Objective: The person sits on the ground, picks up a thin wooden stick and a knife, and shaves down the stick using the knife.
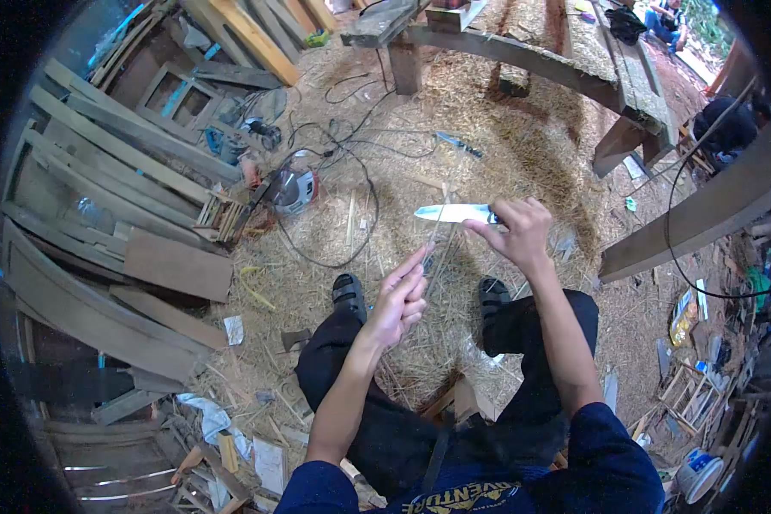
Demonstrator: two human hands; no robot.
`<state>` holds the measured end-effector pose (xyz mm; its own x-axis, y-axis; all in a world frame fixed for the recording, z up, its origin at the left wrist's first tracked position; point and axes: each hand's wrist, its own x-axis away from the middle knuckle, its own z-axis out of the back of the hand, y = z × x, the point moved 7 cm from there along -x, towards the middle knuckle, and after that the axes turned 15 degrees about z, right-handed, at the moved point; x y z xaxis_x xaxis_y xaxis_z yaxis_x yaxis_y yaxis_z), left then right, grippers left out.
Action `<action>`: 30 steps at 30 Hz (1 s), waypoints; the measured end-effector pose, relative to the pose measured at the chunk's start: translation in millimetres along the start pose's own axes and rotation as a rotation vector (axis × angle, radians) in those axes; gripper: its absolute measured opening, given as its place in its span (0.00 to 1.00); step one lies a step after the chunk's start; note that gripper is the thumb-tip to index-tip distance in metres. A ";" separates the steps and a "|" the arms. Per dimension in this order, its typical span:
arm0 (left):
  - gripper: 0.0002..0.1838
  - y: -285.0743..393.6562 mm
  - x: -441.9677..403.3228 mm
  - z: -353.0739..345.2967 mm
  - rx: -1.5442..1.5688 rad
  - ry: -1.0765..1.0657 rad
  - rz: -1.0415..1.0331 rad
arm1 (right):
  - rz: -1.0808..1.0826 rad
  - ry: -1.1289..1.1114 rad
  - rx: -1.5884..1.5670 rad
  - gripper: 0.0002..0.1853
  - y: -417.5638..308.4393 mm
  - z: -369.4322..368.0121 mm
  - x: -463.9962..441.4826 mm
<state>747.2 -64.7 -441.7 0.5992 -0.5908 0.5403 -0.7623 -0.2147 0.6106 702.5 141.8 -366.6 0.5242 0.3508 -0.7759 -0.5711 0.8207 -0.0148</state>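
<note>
My right hand [522, 230] is closed around the dark handle of a knife [454, 212]. Its broad, shiny blade points left, with the thumb lying along the near side by the handle. Lower and to the left, my left hand [400, 301] pinches a thin wooden strip [438, 233], index finger stretched along it. The strip runs up and away from the fingertips and meets the blade near its middle; whether the blade bites into it I cannot tell. Both hands are above the floor, between my knees.
Shavings cover the floor [317, 248]. A black cable [373, 193] loops near a clear-and-red round container [295, 190]. Wooden frames [103, 300] lean at left. A workbench [522, 64] stands ahead, a beam [702, 206] slants at right, and a person [666, 24] sits far off.
</note>
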 end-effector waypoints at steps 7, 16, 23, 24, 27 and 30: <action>0.26 -13.9 9.9 0.6 -0.119 -0.036 0.066 | -0.440 0.025 0.169 0.25 59.3 16.7 16.8; 0.26 -14.1 7.6 28.2 0.013 0.013 0.049 | -0.216 -0.053 -0.031 0.26 -2.1 -5.7 7.4; 0.18 -0.8 -5.6 22.8 0.041 0.056 -0.129 | -0.017 -0.092 -0.273 0.27 -47.3 -29.2 -1.5; 0.15 -0.5 -10.8 25.9 0.034 0.021 -0.162 | -0.008 -0.120 -0.281 0.27 -51.3 -29.4 -3.5; 0.10 5.4 -14.7 19.5 0.019 0.033 -0.222 | 0.018 -0.122 -0.307 0.26 -55.7 -27.4 -8.0; 0.09 8.2 -17.4 10.0 0.032 0.086 -0.255 | 0.006 -0.126 -0.411 0.24 -59.0 -28.1 -12.5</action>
<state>728.0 -64.0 -451.8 0.7906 -0.4466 0.4190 -0.5903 -0.3736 0.7155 711.9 76.3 -373.7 0.5786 0.4288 -0.6938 -0.7655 0.5791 -0.2805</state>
